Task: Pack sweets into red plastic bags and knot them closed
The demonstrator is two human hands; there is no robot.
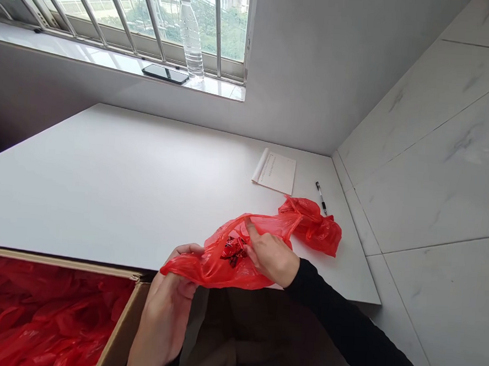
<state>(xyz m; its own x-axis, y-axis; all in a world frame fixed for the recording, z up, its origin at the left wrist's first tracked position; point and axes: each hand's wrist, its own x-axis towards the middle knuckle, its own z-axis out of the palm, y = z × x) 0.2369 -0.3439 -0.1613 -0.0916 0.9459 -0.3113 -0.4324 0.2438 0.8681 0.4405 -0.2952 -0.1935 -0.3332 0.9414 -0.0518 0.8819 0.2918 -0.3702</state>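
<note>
A thin red plastic bag (218,272) is stretched between my two hands over the table's front edge, its mouth open toward me. Inside lie shiny, dark red foil pieces (235,251), whose kind I cannot make out. My left hand (171,294) grips the bag's left end, thumb and fingers closed on the film. At the right side of the mouth, my right hand (271,256) holds the bag, its index finger reaching along the far rim and its thumb beside the foil. Its other fingers are mostly hidden.
Another crumpled red bag (322,232) lies on the white table (145,182), near a pen (321,197) and an open notepad (276,171). A cardboard box (124,322) of red bags stands front left. The windowsill carries a phone (165,74) and a water bottle (191,39).
</note>
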